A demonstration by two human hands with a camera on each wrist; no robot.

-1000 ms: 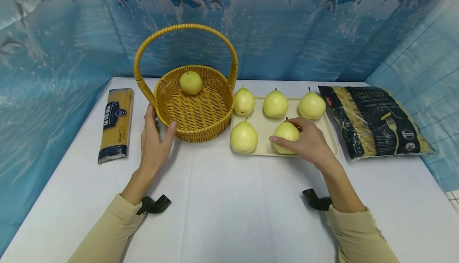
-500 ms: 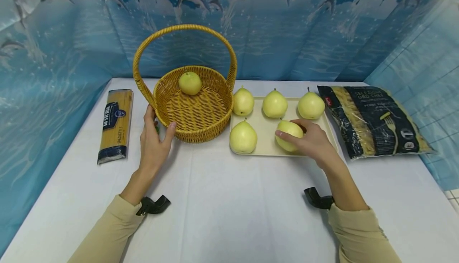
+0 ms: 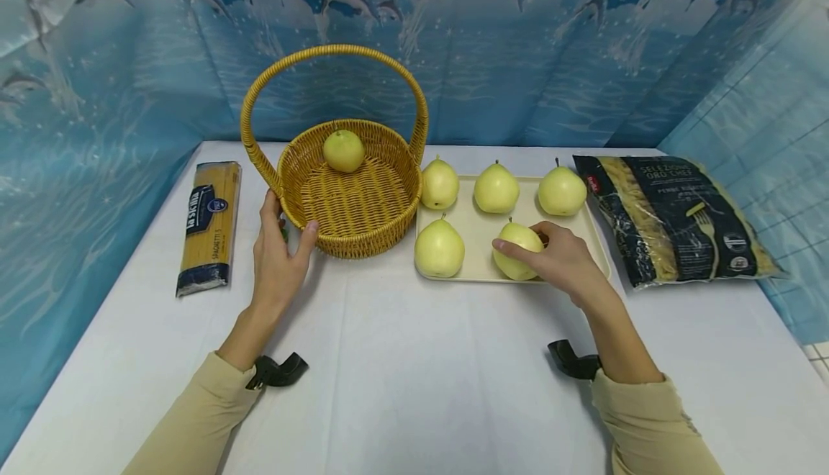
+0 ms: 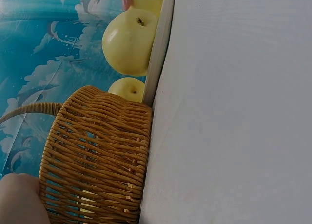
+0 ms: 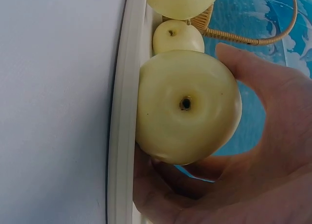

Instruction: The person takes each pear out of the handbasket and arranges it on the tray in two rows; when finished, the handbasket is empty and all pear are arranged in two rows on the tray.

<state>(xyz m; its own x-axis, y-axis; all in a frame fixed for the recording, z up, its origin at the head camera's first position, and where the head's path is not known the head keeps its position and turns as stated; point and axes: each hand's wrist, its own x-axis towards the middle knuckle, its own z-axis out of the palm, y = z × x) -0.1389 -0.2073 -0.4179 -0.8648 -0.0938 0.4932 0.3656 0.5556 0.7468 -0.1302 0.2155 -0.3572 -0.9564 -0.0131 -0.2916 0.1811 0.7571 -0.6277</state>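
Note:
My right hand (image 3: pixel 562 255) curls its thumb and fingers round a pale yellow-green pear (image 3: pixel 516 250) at the front of a cream tray (image 3: pixel 476 234). In the right wrist view, the thumb lies on one side of this pear (image 5: pixel 187 107) and the fingers on the other. My left hand (image 3: pixel 280 263) rests against the left front of a golden wicker basket (image 3: pixel 369 245), fingers along its side and thumb spread at the front. The basket wall (image 4: pixel 97 155) fills much of the left wrist view. One pear (image 3: pixel 344 150) sits inside, toward the back.
Several other pears stand on the tray, among them the front-left pear (image 3: pixel 440 247) and back-right pear (image 3: pixel 562 191). A spaghetti pack (image 3: pixel 209 227) lies left of the basket. A dark penne bag (image 3: pixel 680 219) lies right of the tray. The tall basket handle (image 3: pixel 337 49) arches up.
The pear in my right hand has shifted and tipped a little to the right, then come back left. My left hand and the basket have stayed nearly still.

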